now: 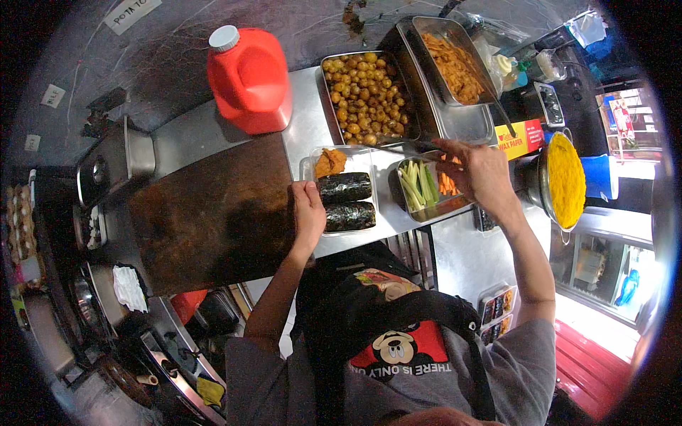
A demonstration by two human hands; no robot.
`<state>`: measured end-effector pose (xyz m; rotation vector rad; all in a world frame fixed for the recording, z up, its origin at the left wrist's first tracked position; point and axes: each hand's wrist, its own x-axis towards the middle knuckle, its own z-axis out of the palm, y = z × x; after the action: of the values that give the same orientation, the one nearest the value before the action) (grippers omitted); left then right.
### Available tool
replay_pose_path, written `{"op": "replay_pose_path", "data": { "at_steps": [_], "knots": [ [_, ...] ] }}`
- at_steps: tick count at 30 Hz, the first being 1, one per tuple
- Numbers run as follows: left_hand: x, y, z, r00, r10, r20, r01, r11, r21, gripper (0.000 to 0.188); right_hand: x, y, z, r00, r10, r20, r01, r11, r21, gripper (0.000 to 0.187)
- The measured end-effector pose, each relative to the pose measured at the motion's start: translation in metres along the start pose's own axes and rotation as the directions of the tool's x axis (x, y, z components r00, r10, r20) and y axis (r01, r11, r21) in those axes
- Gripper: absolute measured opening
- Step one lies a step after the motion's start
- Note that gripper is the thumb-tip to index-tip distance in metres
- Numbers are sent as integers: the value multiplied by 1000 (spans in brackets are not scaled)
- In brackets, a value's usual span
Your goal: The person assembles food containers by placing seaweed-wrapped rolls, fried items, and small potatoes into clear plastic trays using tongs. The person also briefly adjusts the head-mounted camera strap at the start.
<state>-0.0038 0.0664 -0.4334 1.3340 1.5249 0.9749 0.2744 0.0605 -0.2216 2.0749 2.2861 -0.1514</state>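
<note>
My left hand [309, 213] pinches the left edge of a clear plastic container [307, 170] on the steel counter. In it lie two dark seaweed rolls [346, 187] side by side, with an orange-brown saucy food [329, 162] at the far end. My right hand [486, 174] is closed on slim metal tongs [406, 145], which point left over the front edge of the potato tray; their exact tips are hard to make out. Below that hand sits a steel tray [420, 212] with pale green vegetable sticks [418, 186] and orange carrot sticks [447, 177], partly hidden by my fingers.
A dark, worn board [213, 213] lies left, with a red jug [249, 82] behind it. Small potatoes [368, 96] fill a tray at the back. Beyond stands a pan of orange-brown food [451, 67]. At right are a yellow-red box [521, 138] and a bowl of yellow food [566, 181].
</note>
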Motion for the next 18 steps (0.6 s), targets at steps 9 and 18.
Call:
{"op": "replay_pose_path", "data": {
  "at_steps": [9,18],
  "knots": [
    [-3,8,12,994,-98,56,105,987,-120,28,-2,-8,4,993,-115,-36,118,990,72,44],
    [-2,-21,15,993,-108,-45,102,987,-127,26,36,6,29,994,-99,-54,84,967,-240,38]
  ]
}}
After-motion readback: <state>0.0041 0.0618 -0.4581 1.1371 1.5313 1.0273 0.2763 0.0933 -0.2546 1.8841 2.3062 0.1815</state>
